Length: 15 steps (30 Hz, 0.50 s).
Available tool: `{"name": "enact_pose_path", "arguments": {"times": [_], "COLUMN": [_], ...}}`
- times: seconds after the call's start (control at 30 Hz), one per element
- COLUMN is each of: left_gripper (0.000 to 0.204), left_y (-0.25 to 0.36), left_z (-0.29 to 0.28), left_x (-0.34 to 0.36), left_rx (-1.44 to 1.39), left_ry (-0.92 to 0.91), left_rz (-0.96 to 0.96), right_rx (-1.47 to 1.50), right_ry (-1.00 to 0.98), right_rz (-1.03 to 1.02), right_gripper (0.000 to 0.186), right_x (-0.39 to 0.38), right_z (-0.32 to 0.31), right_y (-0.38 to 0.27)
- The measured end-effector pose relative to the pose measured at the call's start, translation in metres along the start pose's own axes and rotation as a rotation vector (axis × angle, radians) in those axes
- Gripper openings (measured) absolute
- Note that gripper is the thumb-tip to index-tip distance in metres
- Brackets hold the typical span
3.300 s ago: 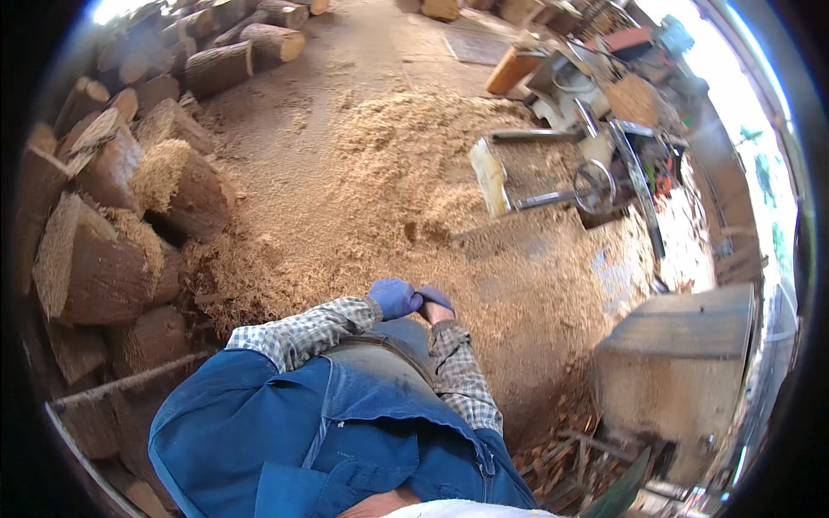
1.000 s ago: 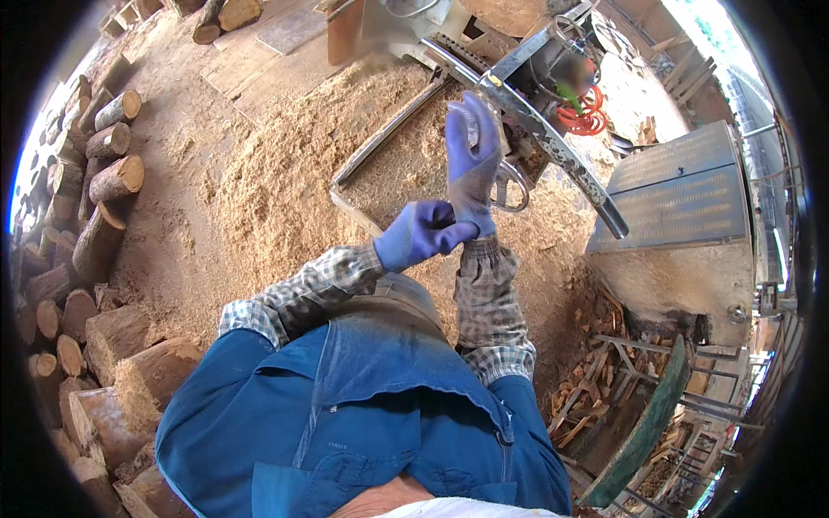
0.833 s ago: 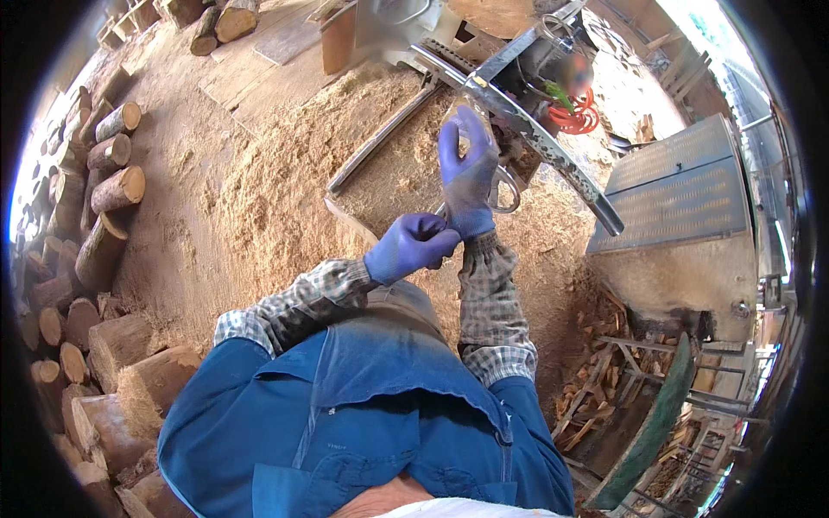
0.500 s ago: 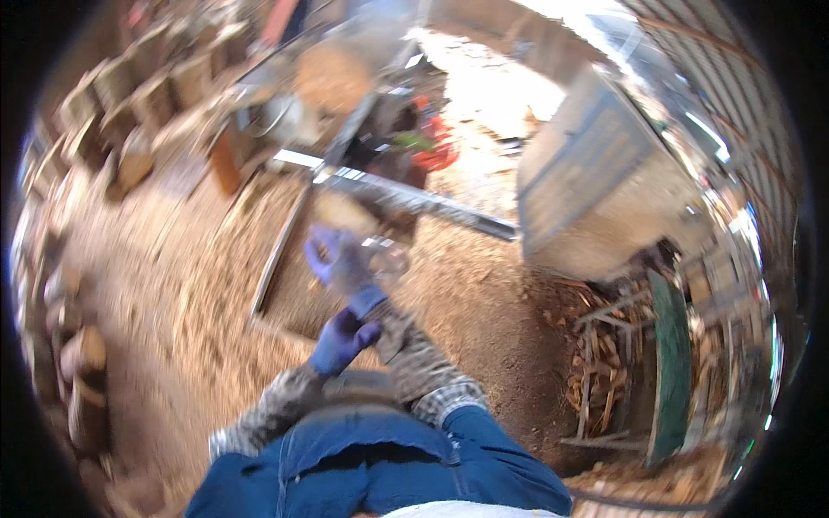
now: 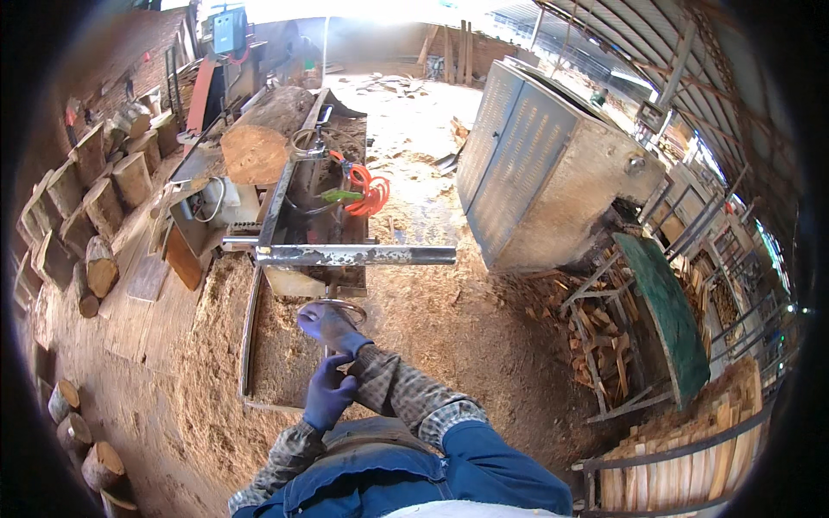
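My left hand point(image 5: 328, 395), in a purple glove, pinches at the cuff of my right glove. My right hand point(image 5: 331, 324), also gloved, is loosely extended with nothing visible in it, just in front of a metal handwheel point(image 5: 350, 305) that it partly hides. Above both hands a worn metal bar point(image 5: 371, 255) crosses a sawdust-covered machine bed point(image 5: 281, 371). Farther along the machine lie a large log point(image 5: 252, 154) and a coiled orange hose point(image 5: 371, 194).
Logs point(image 5: 102, 263) line my left side, with sawdust on the floor. At right stand a tall metal cabinet point(image 5: 518, 164), a rack of wood scraps with a green board point(image 5: 656, 315), and a bin of split wood point(image 5: 682, 466).
The view has swung toward the machine, bringing the log and cabinet upright ahead. My hands sit lower and further left in the picture, my left still at the right glove's cuff.
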<state>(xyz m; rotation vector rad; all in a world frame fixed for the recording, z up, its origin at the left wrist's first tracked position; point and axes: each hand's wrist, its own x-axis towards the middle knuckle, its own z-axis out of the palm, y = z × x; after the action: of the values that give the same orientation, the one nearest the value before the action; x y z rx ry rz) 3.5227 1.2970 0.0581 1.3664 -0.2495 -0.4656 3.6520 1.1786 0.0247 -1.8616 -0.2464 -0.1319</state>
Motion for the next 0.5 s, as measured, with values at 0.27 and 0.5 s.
{"name": "enact_pose_path", "arguments": {"times": [0.27,0.5], "left_gripper": [0.021,0.012], "left_y": [-0.023,-0.036], "left_z": [-0.039,-0.062], "left_x": [0.012,0.007], "left_rx": [0.156,-0.687], "left_ry": [-0.363,-0.288], "left_rz": [0.269,-0.315], "right_rx": [-0.855,0.026], "right_ry": [-0.337,-0.422], "right_rz": [-0.099,-0.039], "right_gripper": [0.025,0.027], "right_x": [-0.035,-0.040], "right_z": [0.008,0.024], "right_y": [0.004,0.080]}}
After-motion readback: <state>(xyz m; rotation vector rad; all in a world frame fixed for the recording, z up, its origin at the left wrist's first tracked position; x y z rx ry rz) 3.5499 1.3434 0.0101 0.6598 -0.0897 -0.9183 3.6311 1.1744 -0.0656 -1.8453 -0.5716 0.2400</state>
